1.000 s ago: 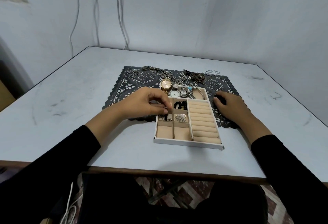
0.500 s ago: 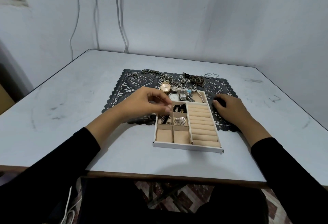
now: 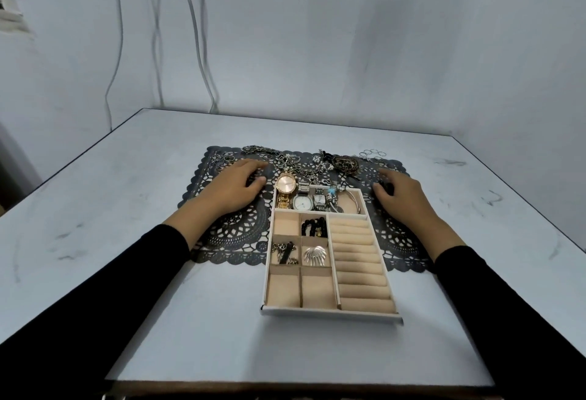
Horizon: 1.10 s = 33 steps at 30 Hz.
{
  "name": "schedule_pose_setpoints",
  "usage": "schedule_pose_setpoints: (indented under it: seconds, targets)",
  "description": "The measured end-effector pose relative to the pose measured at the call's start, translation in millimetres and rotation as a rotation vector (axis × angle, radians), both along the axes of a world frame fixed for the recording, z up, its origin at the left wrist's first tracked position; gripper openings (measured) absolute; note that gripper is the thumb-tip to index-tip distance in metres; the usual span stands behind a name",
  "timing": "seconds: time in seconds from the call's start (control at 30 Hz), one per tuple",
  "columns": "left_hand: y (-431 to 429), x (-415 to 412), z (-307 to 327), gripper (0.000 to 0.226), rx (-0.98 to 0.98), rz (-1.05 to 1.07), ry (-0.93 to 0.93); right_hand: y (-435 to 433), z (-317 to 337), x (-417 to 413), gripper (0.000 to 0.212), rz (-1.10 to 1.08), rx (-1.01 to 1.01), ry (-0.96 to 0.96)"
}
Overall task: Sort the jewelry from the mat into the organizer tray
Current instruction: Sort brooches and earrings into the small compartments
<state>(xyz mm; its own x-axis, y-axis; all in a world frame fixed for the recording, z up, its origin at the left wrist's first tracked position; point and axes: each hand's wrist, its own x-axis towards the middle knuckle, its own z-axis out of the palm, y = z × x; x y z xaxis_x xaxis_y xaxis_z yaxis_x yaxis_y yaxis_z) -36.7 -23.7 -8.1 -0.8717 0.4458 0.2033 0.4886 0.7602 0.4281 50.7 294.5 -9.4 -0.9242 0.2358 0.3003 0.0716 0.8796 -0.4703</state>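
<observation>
The white organizer tray (image 3: 329,313) with beige lining lies partly on the dark lace mat (image 3: 228,234). Its far compartment holds a gold watch (image 3: 287,184), two silver watches (image 3: 303,202) and a bangle (image 3: 354,201). Smaller cells hold a black bead bracelet (image 3: 314,227), a chain with a black piece (image 3: 285,253) and a silver shell piece (image 3: 314,255). The ring rolls (image 3: 361,260) are bare. My left hand (image 3: 236,184) rests flat on the mat, fingers stretched toward loose chains (image 3: 301,162) and rings (image 3: 225,159). My right hand (image 3: 404,195) rests on the mat right of the tray, fingers loosely curled.
A brown bracelet (image 3: 345,163) and thin wire rings (image 3: 373,154) lie at the mat's far right. The grey table (image 3: 126,209) stands in a corner between two walls. Cables (image 3: 196,35) hang down the far wall.
My left hand has left the tray's small cells and moved forward and left onto the mat. The chain with the black piece now lies in its cell. My right hand stayed put.
</observation>
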Motion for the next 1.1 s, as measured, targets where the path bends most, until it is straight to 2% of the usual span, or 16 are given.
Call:
schedule_pose_setpoints:
  seconds: [0.17, 0.47, 0.83, 0.97, 1.1]
  targets:
    - [16.8, -24.1, -0.4, 0.053, -0.082, -0.056, 0.029, -2.9, 2.0, -33.5, 0.041, 0.058, 0.021, 0.026]
    - [41.9, -63.6, -2.5, 0.049, -0.042, -0.182, -0.005, -18.8, 3.2, -92.0, 0.027, 0.244, -0.013, 0.176]
    - [59.0, -91.3, 5.5, 0.029, 0.064, -0.202, 0.046, -29.3, 9.3, -123.6, 0.014, 0.388, -0.028, 0.094]
    - [59.0, -94.0, 7.4, 0.028, 0.083, -0.203, 0.039, -19.2, 16.4, -118.0, 0.009, 0.419, -0.107, 0.110]
    - [57.5, -94.0, 8.8, 0.019, 0.097, -0.204, 0.029, -11.4, 18.5, -112.0, 0.007, 0.449, -0.161, 0.023]
